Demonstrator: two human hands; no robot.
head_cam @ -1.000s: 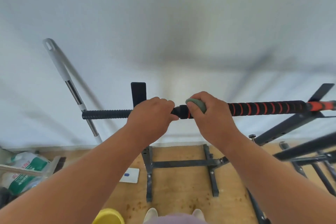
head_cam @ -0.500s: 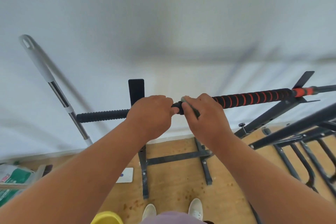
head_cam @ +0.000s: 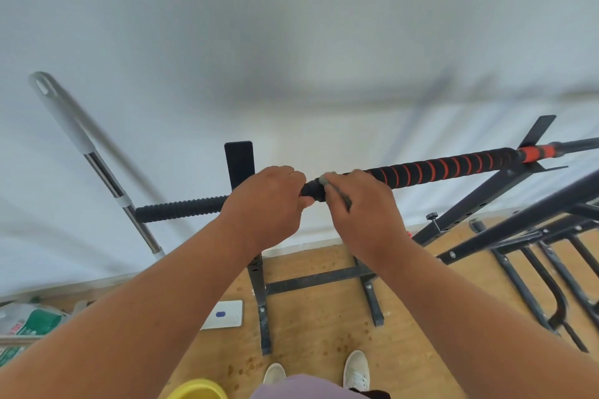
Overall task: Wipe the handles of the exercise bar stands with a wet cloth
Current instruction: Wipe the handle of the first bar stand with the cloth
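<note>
Bright, even, diffuse daylight; no glare. Soft grey shadows smeared across the white wall [head_cam: 291, 42], 1 faint streak running beside the mop handle [head_cam: 94, 159]. Strong wide-angle bending toward the edges, floor [head_cam: 317, 327] line bowed. Upper wall hazy and featureless. Slight softness on both hands [head_cam: 265, 204] and bar [head_cam: 437, 168]; forearms at the bottom corners stretched and blurred.

Print on the green-and-white bag [head_cam: 30, 324] seems too blurred to read.
</note>
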